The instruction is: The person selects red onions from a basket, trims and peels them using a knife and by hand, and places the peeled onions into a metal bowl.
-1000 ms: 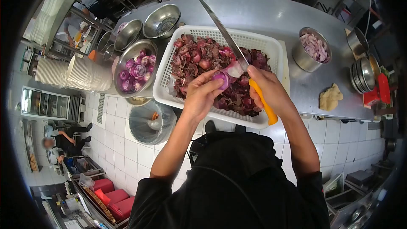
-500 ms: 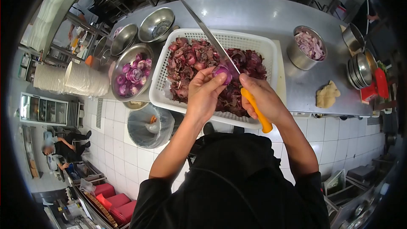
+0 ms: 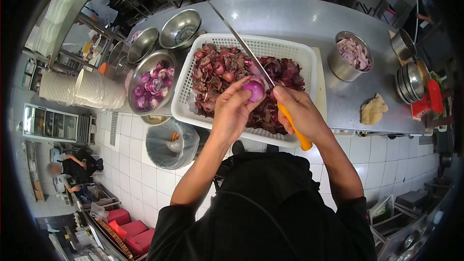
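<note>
In the head view, my left hand holds a shiny purple onion in its fingers, above a white plastic basket. My right hand is closed round the yellow handle of a long knife. Its blade points up and to the left, close beside the onion; whether they touch I cannot tell. Under both hands, onions and loose dark red onion skins fill the basket. Peeled onions lie in a steel bowl left of the basket.
Two more steel bowls stand behind the onion bowl. On the right are a steel pot of cut onion, a beige cloth and stacked bowls. A lined bin stands below the table's edge; a person sits far left.
The onion has turned in my left fingers, and more of its smooth purple side shows. My right hand keeps the knife in nearly the same place. The seated person has shifted their legs.
</note>
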### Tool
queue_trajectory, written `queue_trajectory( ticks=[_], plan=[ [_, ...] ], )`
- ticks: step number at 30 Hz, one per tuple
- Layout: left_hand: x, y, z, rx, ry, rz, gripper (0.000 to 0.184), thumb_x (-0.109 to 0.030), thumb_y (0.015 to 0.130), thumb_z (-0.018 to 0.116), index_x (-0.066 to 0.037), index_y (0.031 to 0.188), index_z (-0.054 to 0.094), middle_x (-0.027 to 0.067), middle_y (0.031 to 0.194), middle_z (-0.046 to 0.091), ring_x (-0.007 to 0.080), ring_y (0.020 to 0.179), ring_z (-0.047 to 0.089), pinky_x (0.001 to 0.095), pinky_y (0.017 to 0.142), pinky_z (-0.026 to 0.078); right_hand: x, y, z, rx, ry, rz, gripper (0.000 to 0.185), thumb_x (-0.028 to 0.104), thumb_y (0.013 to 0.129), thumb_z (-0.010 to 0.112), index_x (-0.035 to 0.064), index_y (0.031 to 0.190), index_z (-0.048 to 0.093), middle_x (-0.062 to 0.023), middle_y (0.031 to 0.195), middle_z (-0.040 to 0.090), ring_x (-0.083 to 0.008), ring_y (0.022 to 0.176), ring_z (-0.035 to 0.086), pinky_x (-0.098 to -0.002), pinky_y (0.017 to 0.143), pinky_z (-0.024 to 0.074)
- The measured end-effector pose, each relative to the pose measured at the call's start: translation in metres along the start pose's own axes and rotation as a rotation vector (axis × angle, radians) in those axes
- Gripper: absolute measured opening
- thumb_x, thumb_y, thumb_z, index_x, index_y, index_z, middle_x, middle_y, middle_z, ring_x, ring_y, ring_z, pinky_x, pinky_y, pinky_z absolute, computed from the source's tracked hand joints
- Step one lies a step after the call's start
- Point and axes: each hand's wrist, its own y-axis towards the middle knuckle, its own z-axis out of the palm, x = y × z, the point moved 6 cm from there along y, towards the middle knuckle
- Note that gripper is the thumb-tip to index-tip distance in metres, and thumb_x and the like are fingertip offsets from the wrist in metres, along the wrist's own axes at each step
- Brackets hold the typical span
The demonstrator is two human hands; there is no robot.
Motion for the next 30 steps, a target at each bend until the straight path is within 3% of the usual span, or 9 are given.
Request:
queue_trajectory(
  ticks=[3, 6, 9, 15, 18, 21, 24, 27, 30],
  plan=[
    [0.001, 0.000, -0.003, -0.088, 0.148, 0.059, 0.045, 0.005, 0.088, 0.068, 0.007, 0.131, 0.053, 0.0138, 0.114, 0.066, 0.0207, 0.103, 0.067, 0.0358, 0.094, 0.057, 0.000, -0.001, 0.001, -0.014, -0.023, 0.026, 0.048, 0.049, 0.104, 0.046, 0.0035, 0.100, 0.061, -0.0021, 0.056, 0.048, -0.0098, 0.043, 0.047, -0.0266, 0.041, 0.0389],
    [-0.002, -0.001, -0.004, -0.149, 0.296, 0.075, 0.046, 0.006, 0.087, 0.069, 0.007, 0.130, 0.053, 0.0130, 0.114, 0.067, 0.0198, 0.100, 0.068, 0.0336, 0.091, 0.058, 0.001, 0.000, 0.004, -0.032, -0.071, -0.054, 0.051, 0.046, 0.105, 0.047, 0.0026, 0.130, 0.060, -0.0003, 0.056, 0.046, -0.0084, 0.044, 0.045, -0.0263, 0.042, 0.0386],
    [-0.003, -0.002, -0.007, -0.189, 0.314, 0.062, 0.047, 0.007, 0.086, 0.069, 0.007, 0.131, 0.054, 0.0122, 0.113, 0.067, 0.0192, 0.096, 0.069, 0.0323, 0.088, 0.058, -0.002, 0.000, 0.002, -0.076, -0.104, -0.057, 0.047, 0.038, 0.103, 0.053, 0.0062, 0.138, 0.058, 0.0003, 0.060, 0.050, -0.0072, 0.052, 0.047, -0.0268, 0.051, 0.0391],
    [-0.004, -0.006, -0.008, -0.095, 0.198, 0.069, 0.045, 0.007, 0.089, 0.063, 0.008, 0.133, 0.052, 0.0127, 0.114, 0.066, 0.0190, 0.102, 0.067, 0.0346, 0.094, 0.056, -0.001, 0.001, -0.008, -0.126, -0.128, -0.085, 0.047, 0.039, 0.102, 0.053, 0.0058, 0.136, 0.059, -0.0003, 0.061, 0.052, -0.0074, 0.052, 0.048, -0.0273, 0.050, 0.0394],
    [-0.002, -0.006, -0.010, 0.029, 0.100, -0.005, 0.044, 0.002, 0.092, 0.058, 0.007, 0.135, 0.050, 0.0140, 0.114, 0.066, 0.0226, 0.106, 0.066, 0.0404, 0.103, 0.052, -0.006, 0.000, -0.016, -0.128, -0.092, 0.062, 0.048, 0.041, 0.103, 0.052, 0.0065, 0.135, 0.060, 0.0005, 0.061, 0.050, -0.0083, 0.050, 0.048, -0.0268, 0.046, 0.0385],
    [0.001, -0.006, -0.012, 0.018, -0.038, -0.093, 0.046, -0.006, 0.091, 0.056, 0.007, 0.135, 0.049, 0.0171, 0.115, 0.065, 0.0304, 0.114, 0.063, 0.0462, 0.111, 0.046, -0.002, 0.001, -0.016, -0.178, -0.045, 0.048, 0.050, 0.044, 0.102, 0.053, 0.0077, 0.136, 0.060, 0.0016, 0.060, 0.047, -0.0084, 0.049, 0.047, -0.0255, 0.042, 0.0374],
    [-0.001, -0.009, -0.016, 0.004, -0.106, -0.141, 0.048, -0.012, 0.089, 0.057, 0.007, 0.133, 0.050, 0.0206, 0.119, 0.064, 0.0369, 0.123, 0.058, 0.0481, 0.115, 0.041, -0.007, 0.006, -0.029, -0.271, 0.007, 0.025, 0.047, 0.049, 0.103, 0.050, 0.0046, 0.112, 0.064, 0.0003, 0.056, 0.046, -0.0087, 0.041, 0.043, -0.0258, 0.040, 0.0369],
    [-0.007, -0.013, -0.024, 0.009, -0.155, -0.118, 0.048, -0.013, 0.089, 0.058, 0.007, 0.132, 0.050, 0.0223, 0.123, 0.062, 0.0394, 0.128, 0.053, 0.0471, 0.115, 0.040, -0.008, 0.009, -0.038, -0.254, -0.066, 0.079, 0.047, 0.046, 0.103, 0.050, 0.0054, 0.123, 0.062, 0.0002, 0.057, 0.046, -0.0087, 0.041, 0.042, -0.0259, 0.039, 0.0350],
    [-0.016, -0.019, -0.032, -0.033, -0.130, -0.075, 0.045, -0.012, 0.090, 0.056, 0.008, 0.131, 0.050, 0.0210, 0.122, 0.063, 0.0402, 0.124, 0.057, 0.0454, 0.113, 0.043, -0.005, 0.007, -0.034, -0.171, -0.181, 0.077, 0.059, 0.042, 0.103, 0.053, 0.0074, 0.150, 0.043, 0.0017, 0.061, 0.045, -0.0082, 0.047, 0.043, -0.0259, 0.043, 0.0355]
  ],
)
